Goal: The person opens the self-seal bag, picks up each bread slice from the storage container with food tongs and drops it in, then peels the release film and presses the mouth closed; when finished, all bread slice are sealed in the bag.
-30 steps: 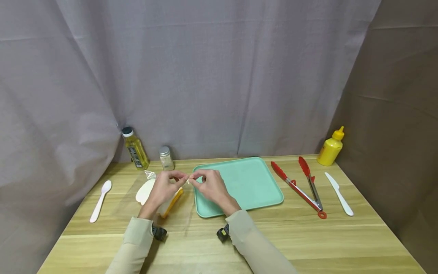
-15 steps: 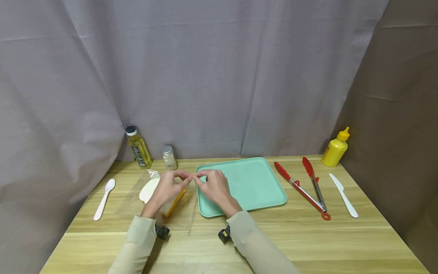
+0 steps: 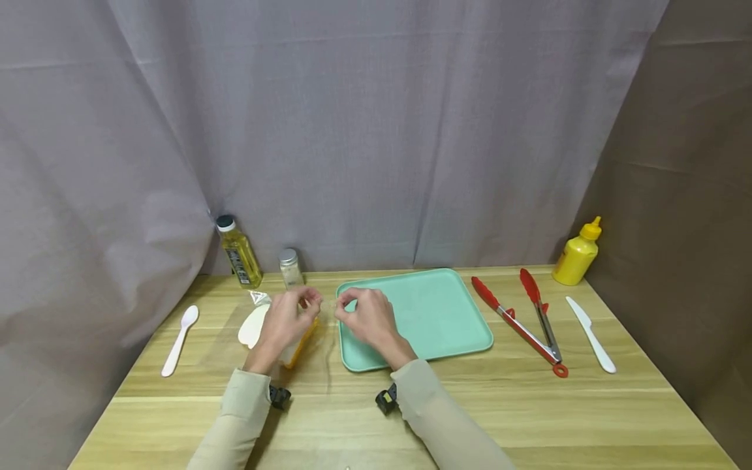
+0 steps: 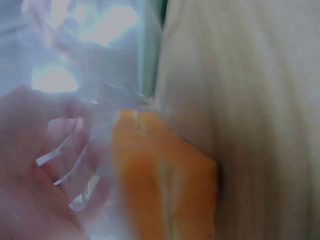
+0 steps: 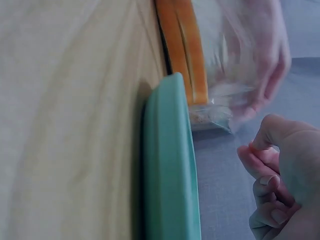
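A clear plastic bag (image 5: pixel 218 114) of sliced bread (image 4: pixel 170 185) lies on the table, orange crust to the side and a pale face (image 3: pixel 251 326) showing at its left. My left hand (image 3: pixel 286 320) is above the bread, thumb and fingers pinching the bag's thin film. Opposite it, over the left edge of the green tray (image 3: pixel 429 320), my right hand (image 3: pixel 370 320) has its thumb against the index finger and its other fingers curled. It seems to pinch the bag's film too, though the film there is barely visible. A small gap separates the two hands.
An oil bottle (image 3: pixel 241 260), a silver-lidded shaker (image 3: pixel 290 269) and a white spoon (image 3: pixel 179 339) are at the left. To the right lie red-tipped tongs (image 3: pixel 519 326) and a white knife (image 3: pixel 590 334). A yellow squeeze bottle (image 3: pixel 576 258) stands at the back right.
The fingertips of both hands met over a small light bit one second ago. Now they are apart, the left hand having shifted slightly left.
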`<state>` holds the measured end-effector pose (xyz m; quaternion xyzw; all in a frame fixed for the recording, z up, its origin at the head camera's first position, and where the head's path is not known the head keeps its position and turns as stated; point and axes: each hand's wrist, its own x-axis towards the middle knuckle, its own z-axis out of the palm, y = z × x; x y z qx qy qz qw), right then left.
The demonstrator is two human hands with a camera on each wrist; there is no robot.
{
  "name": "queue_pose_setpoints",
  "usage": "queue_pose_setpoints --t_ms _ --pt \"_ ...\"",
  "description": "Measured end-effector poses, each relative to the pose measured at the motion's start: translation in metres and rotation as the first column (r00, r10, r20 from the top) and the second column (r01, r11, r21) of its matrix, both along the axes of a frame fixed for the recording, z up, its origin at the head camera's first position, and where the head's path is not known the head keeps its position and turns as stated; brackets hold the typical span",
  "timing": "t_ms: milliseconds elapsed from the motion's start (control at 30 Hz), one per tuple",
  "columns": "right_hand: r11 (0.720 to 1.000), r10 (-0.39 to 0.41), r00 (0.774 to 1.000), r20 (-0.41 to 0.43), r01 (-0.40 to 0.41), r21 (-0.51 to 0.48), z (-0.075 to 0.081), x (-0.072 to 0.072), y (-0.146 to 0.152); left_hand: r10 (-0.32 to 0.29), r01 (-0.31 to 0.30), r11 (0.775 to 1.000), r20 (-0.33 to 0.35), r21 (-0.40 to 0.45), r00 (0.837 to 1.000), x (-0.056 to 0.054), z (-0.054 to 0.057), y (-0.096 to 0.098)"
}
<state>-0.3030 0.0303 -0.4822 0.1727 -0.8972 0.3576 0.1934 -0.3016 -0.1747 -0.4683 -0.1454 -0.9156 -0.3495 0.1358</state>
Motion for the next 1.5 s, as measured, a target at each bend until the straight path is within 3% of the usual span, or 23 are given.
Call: queue_pose_setpoints --t_ms 100,300,433,600,867,1067,1500 --pt "0.999 0.001 1.0 0.015 0.0 -0.037 0.0021 -0.0012 0.0011 0.011 -0.01 1.0 -0.017 0.02 1.0 -0.0017 0.0 -0.0041" --pt "0.989 0.1 0.985 0.138 -0.083 -0.126 0.004 -0.0019 -0.0013 -0.068 0.068 0.998 0.003 0.008 0.998 -0.0053 0.0002 -0.004" --pt "0.98 0.151 0.98 0.132 -0.131 -0.152 0.0027 -0.0011 -0.0039 -0.083 0.082 0.996 0.018 0.015 0.996 -0.0059 0.0005 -0.0029" --pt "0.975 0.138 0.986 0.091 -0.12 -0.188 0.0009 -0.0008 -0.0052 -0.09 0.09 0.996 0.029 0.011 0.995 -0.0063 -0.0001 -0.0043" --pt "0.983 0.126 0.981 0.145 -0.103 -0.154 -0.0014 -0.0021 -0.0014 -0.167 0.166 0.981 -0.003 -0.096 0.986 -0.0052 0.0007 -0.0039" --pt "0.987 0.122 0.984 0.13 -0.107 -0.117 -0.0017 -0.0023 0.0004 -0.144 0.135 0.976 -0.044 -0.17 0.989 -0.0017 0.0032 0.0" --pt "0.954 0.234 0.948 0.216 -0.181 -0.241 -0.0034 -0.0057 0.004 -0.152 0.145 0.977 -0.039 -0.155 0.988 0.0034 0.0048 0.0008"
